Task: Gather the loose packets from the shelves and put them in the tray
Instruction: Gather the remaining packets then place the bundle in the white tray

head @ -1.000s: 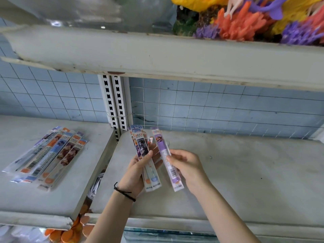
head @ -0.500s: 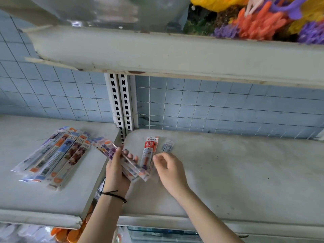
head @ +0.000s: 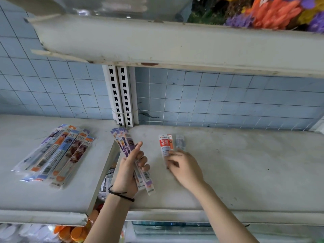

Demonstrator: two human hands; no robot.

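Observation:
My left hand [head: 128, 174] is closed around a fanned bundle of long, narrow packets [head: 124, 143], held upright over the gap between the two shelf boards. A red-and-white packet [head: 165, 143] lies flat on the right shelf [head: 245, 163], and a smaller pale packet [head: 180, 142] sits just right of it. My right hand [head: 185, 169] rests on the shelf with its fingers curled over the lower end of the red packet. Several more long packets lie in a pile [head: 57, 155] on the left shelf [head: 21, 193].
An upper shelf [head: 175, 44] overhangs close above, carrying bright plastic plants [head: 271, 13]. A slotted white upright [head: 121, 95] stands against the blue tiled wall. Below the shelf edge are a clear bluish rim [head: 166, 224] and orange items [head: 70, 234].
The purple packet went from my right hand into the left-hand bundle, which swung left. My right hand dropped onto the red packet on the shelf. The view shifted left.

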